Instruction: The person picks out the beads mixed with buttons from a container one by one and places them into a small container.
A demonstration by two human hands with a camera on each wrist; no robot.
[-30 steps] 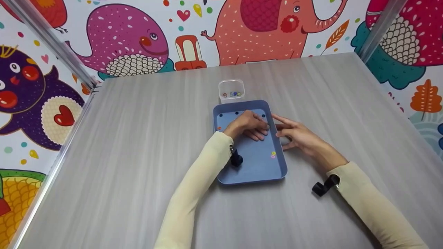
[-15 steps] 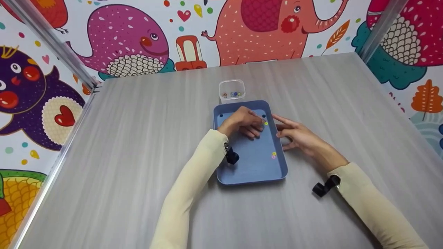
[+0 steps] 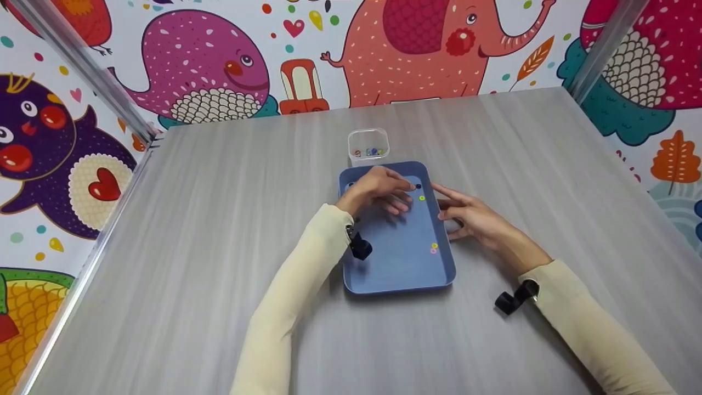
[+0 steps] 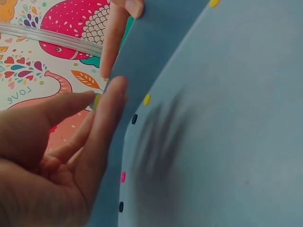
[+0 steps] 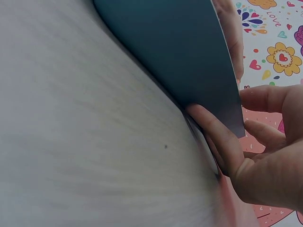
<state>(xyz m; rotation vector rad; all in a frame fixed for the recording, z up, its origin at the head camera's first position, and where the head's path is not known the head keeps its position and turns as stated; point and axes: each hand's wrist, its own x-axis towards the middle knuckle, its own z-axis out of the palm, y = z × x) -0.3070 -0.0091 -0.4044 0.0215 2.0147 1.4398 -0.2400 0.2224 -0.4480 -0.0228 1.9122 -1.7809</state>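
Note:
My left hand (image 3: 381,189) is over the far half of the blue tray (image 3: 397,274). Between its thumb and index fingertip it pinches a small yellow-green disc (image 4: 96,100), seen edge-on in the left wrist view. Below it on the tray floor lie a yellow disc (image 3: 422,198) and a black one (image 3: 418,186). A pink disc (image 4: 123,177) shows further along the wall. My right hand (image 3: 477,216) rests against the tray's right side, fingers spread along the outer wall and thumb at the rim. In the right wrist view a fingertip touches the wall's base.
A clear plastic box (image 3: 368,144) with several small coloured pieces stands just behind the tray. A yellow ring (image 3: 434,246) and a pink ring (image 3: 433,250) lie near the tray's right wall. Patterned panels surround the grey table (image 3: 230,219).
My left hand has drawn back from the tray's right wall toward the far left, uncovering the yellow disc. The right hand keeps its place at the tray's side.

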